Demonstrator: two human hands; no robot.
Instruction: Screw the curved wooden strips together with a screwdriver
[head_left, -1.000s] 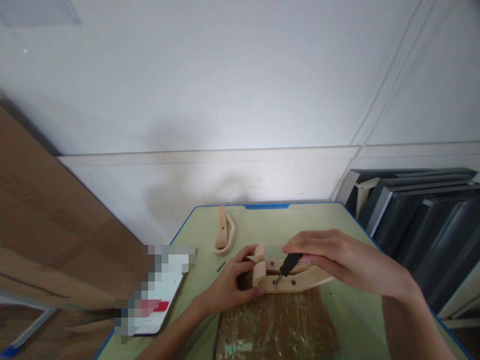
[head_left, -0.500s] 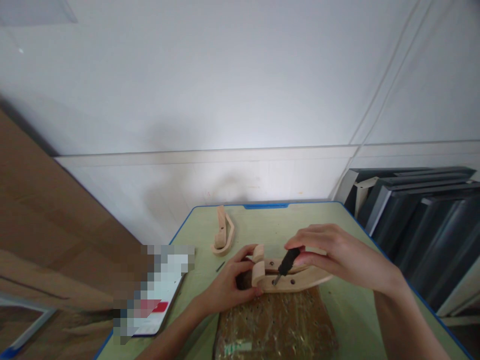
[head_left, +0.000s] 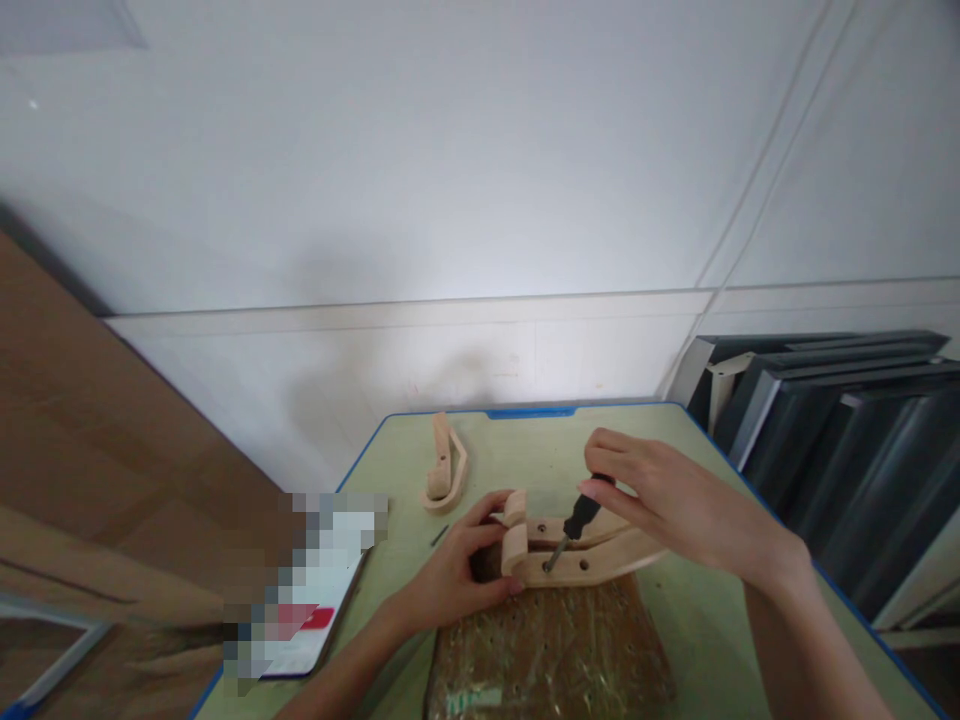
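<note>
A pale wooden piece with curled ends and drilled holes lies across a brown, tape-wrapped block. My left hand is closed around its curled left end, thumb on the near side and fingers behind. In my right hand is a screwdriver with a black handle, its top inside my fingers. The tool slants down to the left, with its tip at a hole in the near wooden arm. Whether a screw sits in that hole is too small to tell.
Another curled wooden piece lies towards the table's back left. A thin dark rod rests beside my left hand. At the left edge is a partly blurred white device. Dark panels lean right of the green table.
My right hand has risen slightly and shifted its grip to the top of the screwdriver handle. The tip stays at the same hole. My left hand holds its place.
</note>
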